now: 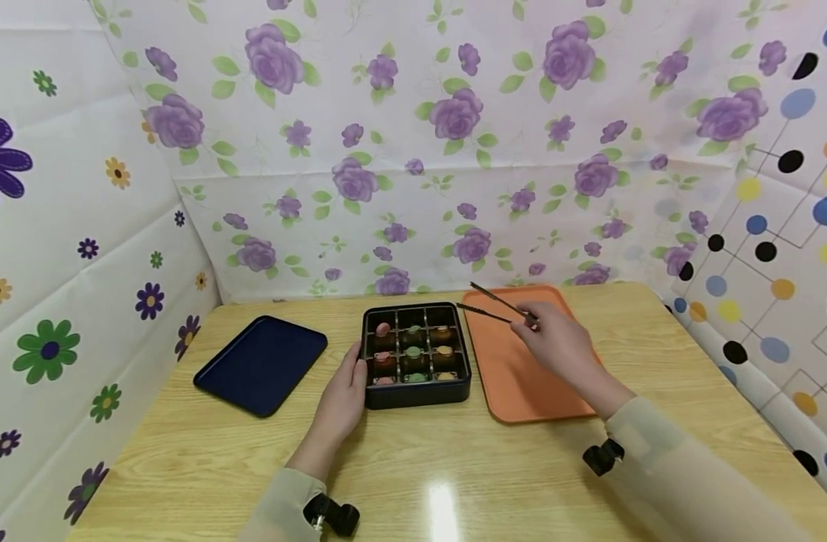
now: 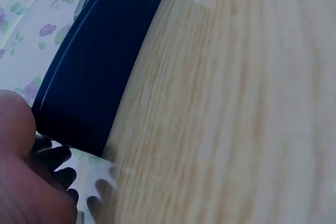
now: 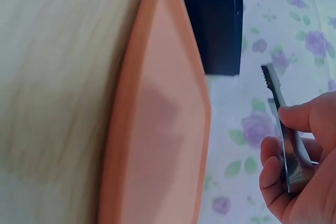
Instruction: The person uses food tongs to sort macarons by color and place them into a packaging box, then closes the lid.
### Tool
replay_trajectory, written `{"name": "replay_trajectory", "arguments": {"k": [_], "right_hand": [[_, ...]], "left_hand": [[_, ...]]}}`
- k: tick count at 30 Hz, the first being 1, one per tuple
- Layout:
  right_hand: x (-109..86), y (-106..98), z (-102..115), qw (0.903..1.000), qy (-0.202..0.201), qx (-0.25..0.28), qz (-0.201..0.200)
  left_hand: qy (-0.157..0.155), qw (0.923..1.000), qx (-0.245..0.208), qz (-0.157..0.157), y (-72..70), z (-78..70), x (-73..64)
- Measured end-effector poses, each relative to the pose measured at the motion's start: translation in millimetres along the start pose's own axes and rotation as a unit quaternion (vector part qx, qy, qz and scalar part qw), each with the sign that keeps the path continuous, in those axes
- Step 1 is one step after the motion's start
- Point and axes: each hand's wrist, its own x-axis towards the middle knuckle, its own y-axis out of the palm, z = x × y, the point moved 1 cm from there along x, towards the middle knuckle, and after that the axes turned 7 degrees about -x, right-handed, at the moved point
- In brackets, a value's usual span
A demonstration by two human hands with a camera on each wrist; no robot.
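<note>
A black divided box [image 1: 418, 394] stands on the table, with small pink pieces [image 1: 382, 357], green pieces [image 1: 413, 351] and yellow pieces [image 1: 444, 351] in its compartments. My left hand [image 1: 345, 388] lies along the box's left side, thumb near the front corner; its other fingers are partly hidden in the head view. Metal tongs [image 3: 286, 135] are held between the thumb and fingers of my right hand [image 1: 560, 340], above an orange tray [image 1: 515, 399]. Their two tips are apart, pointing left past the box's back right corner with nothing between them.
A dark blue tray [image 1: 260, 366] lies flat to the left of the box. The wooden table [image 1: 413, 459] meets a flowered cloth wall [image 1: 413, 211] at the back, with patterned cloth walls on both sides. The orange tray lies close beside the box's right side.
</note>
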Motion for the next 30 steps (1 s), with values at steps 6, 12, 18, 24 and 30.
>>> {"name": "replay_trajectory", "arguments": {"k": [6,12,18,24,30], "right_hand": [[-13.8,-4.1,-21.9,0.9999,0.006,-0.009,-0.008],[-26.9,-11.0,-40.9,0.9996,0.016,-0.016,-0.014],[-37.9,-22.9,-60.1,0.9992,0.031,-0.020,-0.014],[-48.6,-28.3,-79.1,0.9982,0.047,-0.028,-0.024],[-55.2,-29.5,-92.2,0.9967,0.069,-0.039,-0.019]], "left_hand": [[-0.004,1.0000,0.006,-0.002,-3.1,-1.9,-1.6],[-0.003,1.0000,0.004,0.000,-1.7,-2.9,-1.2],[-0.010,0.9999,0.008,-0.004,-0.8,-5.5,-4.2],[0.005,1.0000,0.008,0.000,0.8,-6.9,-4.9],[0.005,0.9999,0.011,0.005,2.4,-6.5,-6.1]]}}
